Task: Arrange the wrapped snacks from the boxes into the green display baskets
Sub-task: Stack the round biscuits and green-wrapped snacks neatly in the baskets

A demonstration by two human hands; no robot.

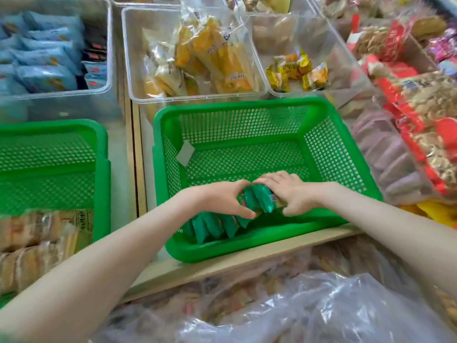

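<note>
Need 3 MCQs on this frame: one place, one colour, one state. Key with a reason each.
1. Where in the centre green basket does the row of green packets stand?
A) near wall B) far wall C) far right corner
2. Main packet colour in the far-left clear bin?
A) red B) blue C) green
3. The hands?
A) both empty B) only one holds something C) both grip one green bundle
Key: 1 A, the row leans by the near rim. 2 B, blue packets fill it. 3 C, left hand and right hand clasp it together.
</note>
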